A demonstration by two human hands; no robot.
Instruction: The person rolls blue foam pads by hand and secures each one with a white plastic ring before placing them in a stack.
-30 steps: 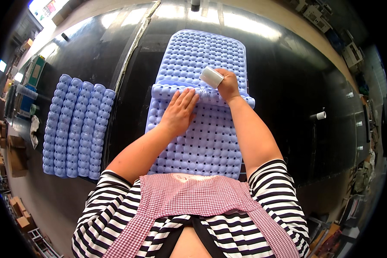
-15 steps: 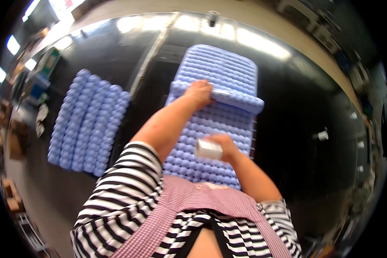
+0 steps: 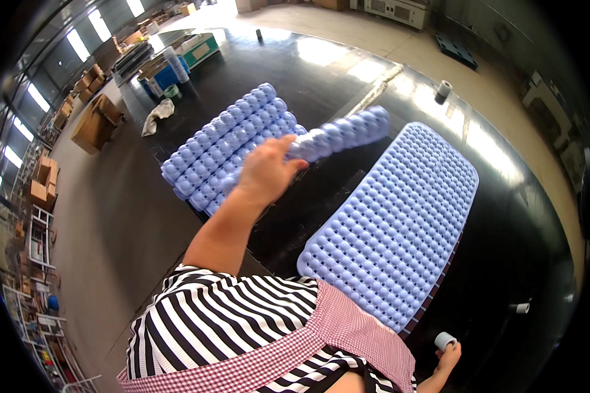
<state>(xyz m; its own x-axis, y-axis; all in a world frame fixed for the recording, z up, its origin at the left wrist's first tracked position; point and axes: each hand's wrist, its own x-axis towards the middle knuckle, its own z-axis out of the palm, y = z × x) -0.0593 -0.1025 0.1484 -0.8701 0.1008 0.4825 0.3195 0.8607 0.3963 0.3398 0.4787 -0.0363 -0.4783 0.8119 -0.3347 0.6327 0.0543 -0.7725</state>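
Observation:
My left hand (image 3: 269, 171) is closed around a rolled-up blue bath mat (image 3: 347, 133) with a bubbled surface, held slantwise above the table. Just beyond and left of that hand lies a row of similar blue mat rolls (image 3: 223, 141), side by side. To the right, a blue bubbled mat (image 3: 396, 223) is spread flat on the dark table. Low at the right, my right hand (image 3: 448, 359) grips a small pale roll of tape (image 3: 445, 340), away from the mats.
The black table (image 3: 524, 242) reaches far to the right. A pale roll (image 3: 444, 90) stands at its far edge, and a small white one (image 3: 522, 308) is at the right. A white cloth (image 3: 157, 116) and boxes (image 3: 200, 49) are at the far left.
My left hand has left the partly rolled mat in the middle and now holds a rolled mat by the row at left. My right hand moved to the lower right. The view turned left.

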